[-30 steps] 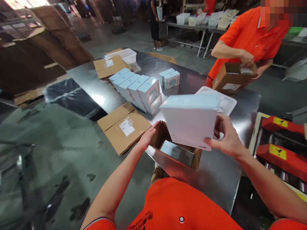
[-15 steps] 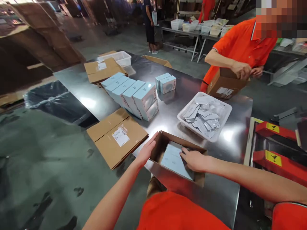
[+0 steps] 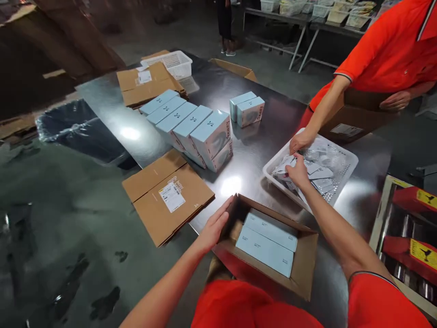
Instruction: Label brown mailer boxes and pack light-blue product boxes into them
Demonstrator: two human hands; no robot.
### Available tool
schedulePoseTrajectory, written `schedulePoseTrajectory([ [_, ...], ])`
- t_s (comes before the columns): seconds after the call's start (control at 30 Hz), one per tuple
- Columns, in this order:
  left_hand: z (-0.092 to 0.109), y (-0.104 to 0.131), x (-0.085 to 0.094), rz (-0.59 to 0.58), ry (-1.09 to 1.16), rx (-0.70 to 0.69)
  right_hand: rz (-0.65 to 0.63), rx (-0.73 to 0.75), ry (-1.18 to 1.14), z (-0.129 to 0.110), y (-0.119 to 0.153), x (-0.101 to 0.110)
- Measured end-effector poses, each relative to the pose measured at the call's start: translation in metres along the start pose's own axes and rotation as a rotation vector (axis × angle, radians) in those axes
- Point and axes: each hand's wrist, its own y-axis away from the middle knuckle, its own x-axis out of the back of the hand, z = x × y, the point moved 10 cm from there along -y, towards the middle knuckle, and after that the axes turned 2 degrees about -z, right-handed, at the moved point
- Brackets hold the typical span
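My left hand point(image 3: 214, 230) rests with its fingers laid flat against the left end of an open cardboard box point(image 3: 303, 269). Inside that box two light blue boxes point(image 3: 264, 250) lie side by side. My right hand point(image 3: 297, 172) is over the white basket point(image 3: 348, 161), its fingers pinched at the white packets point(image 3: 321, 175); whether a packet is between them is too small to make out. A co-worker's hand point(image 3: 303, 140) reaches into the same basket, just beyond mine.
Stacked light blue boxes point(image 3: 208, 130) stand mid-table, with two more point(image 3: 251, 111) behind. Flattened cartons point(image 3: 170, 196) overhang the left table edge. The co-worker's carton point(image 3: 355, 120) is at the right, near a roller conveyor point(image 3: 409, 228). A dark plastic-lined bin point(image 3: 82, 132) stands left.
My right hand has left the light blue boxes in the carton and moved up to the basket. The co-worker's hand has come from their carton into the basket. The view has shifted.
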Motion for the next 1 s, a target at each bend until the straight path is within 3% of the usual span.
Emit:
schedulePoseTrajectory([
  [0.07, 0.002, -0.003, -0.001, -0.015, 0.013, 0.004, 0.012, -0.036, -0.011, -0.029, 0.040, 0.020],
  [0.2, 0.008, -0.005, -0.005, -0.034, -0.004, 0.004, -0.397, -0.113, 0.017, -0.084, 0.140, 0.018],
  [0.3, 0.008, -0.004, -0.005, -0.018, -0.053, 0.017, -0.656, -0.088, 0.140, -0.084, 0.179, 0.010],
  [0.37, 0.008, -0.003, -0.005, -0.008, -0.078, 0.023, -0.571, -0.068, 0.175, -0.060, 0.158, 0.029],
  [0.5, 0.006, -0.002, -0.002, 0.022, -0.099, 0.030, 0.166, -0.105, 0.380, 0.009, 0.059, 0.135],
  [0.57, 0.003, -0.002, 0.001, 0.042, -0.103, 0.043, 0.369, -0.192, 0.573, 0.039, 0.022, 0.171],
  [0.7, -0.004, -0.003, 0.004, 0.052, -0.078, 0.095, 0.476, -0.315, 0.723, 0.079, -0.017, 0.191],
  [0.87, -0.009, -0.002, 0.003, 0.049, -0.057, 0.145, 0.519, -0.329, 0.742, 0.111, -0.001, 0.197],
  [1.0, -0.010, -0.002, 0.003, 0.049, -0.075, 0.155, 0.499, -0.302, 0.769, 0.119, 0.010, 0.207],
])
